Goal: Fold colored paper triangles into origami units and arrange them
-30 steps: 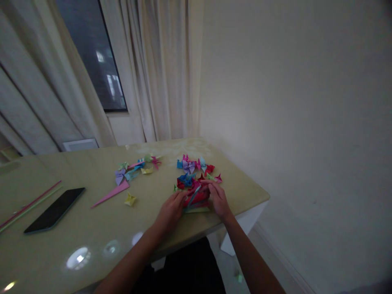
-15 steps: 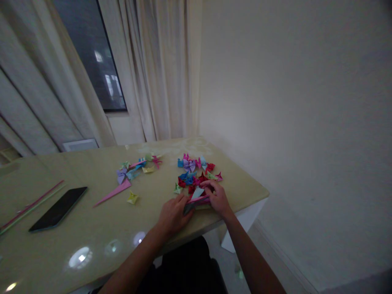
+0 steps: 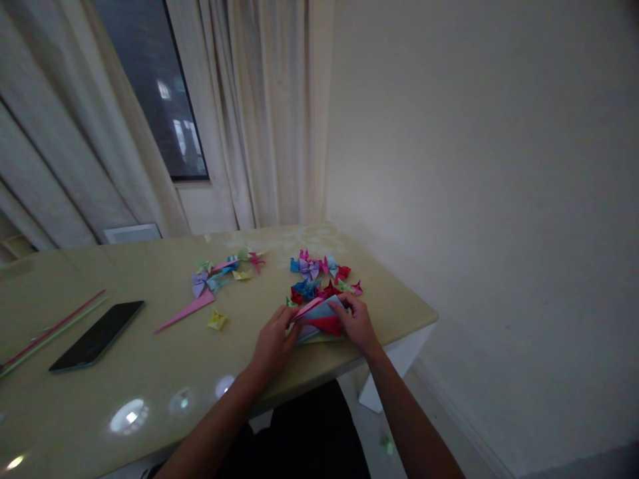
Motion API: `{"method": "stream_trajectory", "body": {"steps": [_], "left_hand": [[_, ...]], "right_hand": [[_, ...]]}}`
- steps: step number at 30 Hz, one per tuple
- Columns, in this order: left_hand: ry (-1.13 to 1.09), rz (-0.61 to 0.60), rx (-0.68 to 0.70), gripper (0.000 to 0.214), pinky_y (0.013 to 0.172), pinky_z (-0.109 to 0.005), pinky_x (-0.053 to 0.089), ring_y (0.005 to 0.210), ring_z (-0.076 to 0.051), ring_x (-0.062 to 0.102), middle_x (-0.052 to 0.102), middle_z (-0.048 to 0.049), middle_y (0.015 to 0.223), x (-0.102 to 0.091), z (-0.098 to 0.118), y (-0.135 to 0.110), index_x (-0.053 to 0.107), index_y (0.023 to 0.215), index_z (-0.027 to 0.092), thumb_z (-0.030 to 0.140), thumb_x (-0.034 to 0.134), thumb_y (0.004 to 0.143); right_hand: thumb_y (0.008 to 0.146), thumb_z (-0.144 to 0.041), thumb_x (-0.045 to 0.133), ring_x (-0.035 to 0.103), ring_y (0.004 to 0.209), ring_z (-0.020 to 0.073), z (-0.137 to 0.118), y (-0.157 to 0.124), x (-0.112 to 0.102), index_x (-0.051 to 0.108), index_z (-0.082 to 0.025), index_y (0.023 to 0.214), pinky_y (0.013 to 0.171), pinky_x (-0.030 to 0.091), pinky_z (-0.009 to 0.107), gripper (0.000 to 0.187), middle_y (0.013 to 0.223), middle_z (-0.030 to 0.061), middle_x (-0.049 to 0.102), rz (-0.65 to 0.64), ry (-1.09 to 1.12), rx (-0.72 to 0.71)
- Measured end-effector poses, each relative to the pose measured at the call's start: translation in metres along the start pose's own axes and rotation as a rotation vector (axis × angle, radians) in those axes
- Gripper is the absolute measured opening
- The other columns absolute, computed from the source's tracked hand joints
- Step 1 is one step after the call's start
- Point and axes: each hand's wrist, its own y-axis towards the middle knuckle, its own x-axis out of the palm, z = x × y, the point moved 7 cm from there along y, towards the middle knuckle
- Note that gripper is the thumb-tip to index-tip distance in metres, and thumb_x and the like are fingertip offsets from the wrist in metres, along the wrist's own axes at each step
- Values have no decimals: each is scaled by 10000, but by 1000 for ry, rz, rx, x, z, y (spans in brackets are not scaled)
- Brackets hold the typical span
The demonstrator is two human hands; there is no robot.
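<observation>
My left hand (image 3: 275, 339) is closed on the left end of some coloured paper sheets (image 3: 322, 314), light blue, pink and red. My right hand (image 3: 355, 323) pinches the right edge of the same sheets. They are tilted up at the table's near edge, and their exact number is hard to make out. Pale sheets show beneath, lying on the table. Just beyond my hands sits a cluster of folded paper pieces (image 3: 306, 289) in blue, red, green and pink. A farther group with a purple origami piece (image 3: 309, 269) lies behind it.
To the left lie more folded pieces (image 3: 199, 284), a long pink paper cone (image 3: 187, 313) and a yellow origami piece (image 3: 217, 320). A black phone or tablet (image 3: 97, 336) and two thin sticks (image 3: 54, 330) are farther left. A wall (image 3: 479, 199) rises beyond the table's right edge.
The sheets between my hands have been raised and tilted, so a broad light blue and red surface now shows. My left hand has shifted slightly left.
</observation>
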Motion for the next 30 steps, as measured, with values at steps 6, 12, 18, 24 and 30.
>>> {"method": "stream_trajectory", "body": {"steps": [6,12,18,24,30], "left_hand": [[160,-9,-36,301,923,-384,522,1032,-251,670,681,-99,1136,5,-5,2,647,1193,222,413,461,1054],[416,-248,-70,287,938,-379,473,1069,-254,662,704,-100,1170,22,-10,4,678,1198,218,351,466,1057],[548,-278,-51,258,908,-382,442,1067,-263,667,706,-105,1162,23,-5,2,674,1140,203,362,492,1050],[543,-247,-7,342,914,-400,438,1068,-280,663,697,-116,1163,22,1,1,664,1140,196,487,522,1028],[491,-220,25,222,895,-394,464,1036,-268,666,700,-108,1146,20,1,1,666,1107,206,363,540,1013]], "right_hand": [[891,-502,707,641,745,201,13,-3,-9,684,-197,917,686,514,306,307,820,38,692,141,112,71],[886,-532,703,665,795,207,21,-9,-34,677,-176,953,735,535,312,363,867,52,718,458,122,97],[883,-508,710,681,791,211,20,-8,-32,686,-177,958,719,541,308,340,865,57,732,432,143,105],[881,-504,711,689,812,215,23,-8,-31,685,-174,966,731,550,309,342,879,61,732,431,159,112],[866,-525,726,698,789,221,27,-6,-26,696,-164,977,710,551,313,378,888,81,752,388,162,140]]}}
